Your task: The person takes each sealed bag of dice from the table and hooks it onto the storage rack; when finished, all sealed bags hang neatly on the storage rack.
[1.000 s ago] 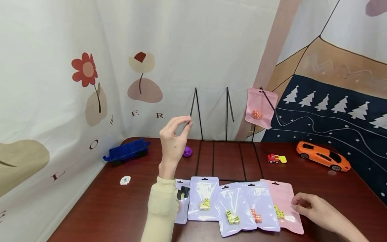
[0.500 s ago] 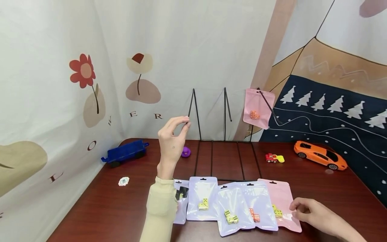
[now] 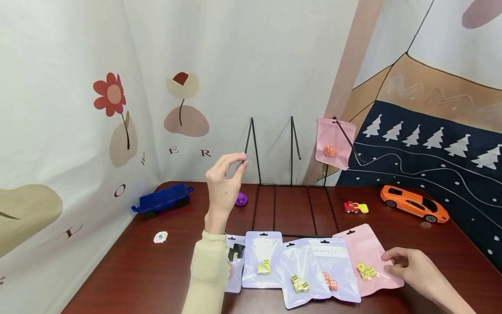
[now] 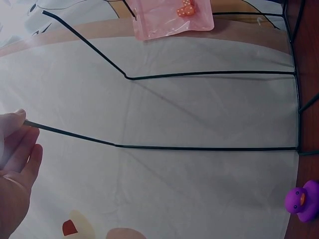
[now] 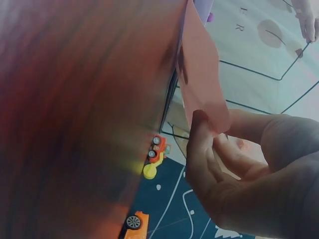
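Thumb and fingertips of my left hand pinch the tip of the left arm of a black wire rack. My right hand pinches the right edge of a pink zip bag with yellow dice inside; in the right wrist view the pinched bag edge is lifted off the table. Left of it lie several pale lilac zip bags: one with orange dice, two with yellow dice, and one partly hidden behind my left sleeve. Another pink bag with orange dice hangs on the rack's right arm.
Behind the rack's base stands a purple toy duck. On the left are a blue toy trailer and a white chip. A small red-and-yellow toy vehicle and an orange toy car sit at the right. A printed curtain closes the back.
My right hand has taken hold of the pink bag's edge, and the bag has turned and shifted right. My left hand stays at the rack arm's tip.
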The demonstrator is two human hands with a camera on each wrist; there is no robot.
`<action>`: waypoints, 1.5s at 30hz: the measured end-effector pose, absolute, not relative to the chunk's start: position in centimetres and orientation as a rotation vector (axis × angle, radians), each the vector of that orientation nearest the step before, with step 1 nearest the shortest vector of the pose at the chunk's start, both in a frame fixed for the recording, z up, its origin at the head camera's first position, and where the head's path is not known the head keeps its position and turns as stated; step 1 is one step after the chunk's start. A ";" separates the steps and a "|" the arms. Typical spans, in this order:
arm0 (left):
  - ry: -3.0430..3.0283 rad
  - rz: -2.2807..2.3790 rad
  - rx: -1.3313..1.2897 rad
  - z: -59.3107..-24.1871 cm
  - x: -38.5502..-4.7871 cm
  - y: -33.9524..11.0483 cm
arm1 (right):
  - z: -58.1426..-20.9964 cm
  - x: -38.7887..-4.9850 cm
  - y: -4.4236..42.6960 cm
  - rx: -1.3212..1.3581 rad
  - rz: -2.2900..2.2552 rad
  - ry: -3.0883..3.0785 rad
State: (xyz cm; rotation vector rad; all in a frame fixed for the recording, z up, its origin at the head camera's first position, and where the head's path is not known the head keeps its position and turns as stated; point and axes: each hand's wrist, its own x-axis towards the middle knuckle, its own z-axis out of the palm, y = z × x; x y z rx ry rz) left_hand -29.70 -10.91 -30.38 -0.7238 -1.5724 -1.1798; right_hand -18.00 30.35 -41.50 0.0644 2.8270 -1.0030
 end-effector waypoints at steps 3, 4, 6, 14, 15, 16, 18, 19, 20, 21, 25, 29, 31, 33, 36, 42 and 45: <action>-1.572 -1.184 -0.728 -30.4 -29.6 -11.0 | -41.3 -18.0 30.5 0.071 -1.030 2.821; -1.569 -1.185 -0.728 -30.4 -29.6 -11.0 | -41.2 -18.0 30.6 0.065 -1.036 2.821; -1.561 -1.187 -0.730 -30.4 -29.6 -11.0 | -41.0 -17.9 30.8 0.048 -1.044 2.833; -1.571 -1.183 -0.733 -30.4 -29.6 -10.9 | -40.4 -17.6 30.7 -0.043 -1.010 3.057; -1.572 -1.180 -0.732 -30.4 -29.6 -10.9 | -40.4 -17.5 30.7 -0.063 -1.003 3.097; -1.573 -1.178 -0.730 -30.4 -29.6 -10.9 | -40.3 -17.5 30.6 -0.087 -1.000 3.132; -1.574 -1.171 -0.729 -30.3 -29.5 -10.9 | -40.2 -17.4 30.4 -0.132 -1.004 3.188; -1.575 -1.169 -0.728 -30.3 -29.5 -10.9 | -40.1 -17.4 30.2 -0.153 -1.009 3.209; -1.573 -1.169 -0.727 -30.4 -29.5 -10.9 | -40.1 -17.4 30.1 -0.173 -1.015 3.224; -1.571 -1.168 -0.726 -30.4 -29.5 -10.9 | -40.0 -17.5 29.9 -0.184 -1.026 3.231; -1.570 -1.172 -0.727 -30.4 -29.5 -11.0 | -39.6 -17.5 29.2 -0.245 -1.139 3.277; -1.572 -1.180 -0.732 -30.4 -29.6 -10.9 | -38.9 -17.5 28.5 -0.325 -1.278 3.337; -1.572 -1.177 -0.732 -30.4 -29.6 -10.9 | -38.5 -17.5 28.1 -0.347 -1.325 3.366; -1.567 -1.173 -0.730 -30.4 -29.6 -10.9 | -38.1 -17.5 27.8 -0.355 -1.360 3.392; -1.563 -1.169 -0.729 -30.3 -29.5 -10.9 | -37.5 -17.5 27.5 -0.349 -1.413 3.423; -1.566 -1.171 -0.730 -30.2 -29.5 -11.0 | -36.7 -17.3 27.1 -0.285 -1.538 3.437; -1.568 -1.176 -0.734 -30.3 -29.6 -10.9 | -36.4 -17.2 27.0 -0.238 -1.606 3.437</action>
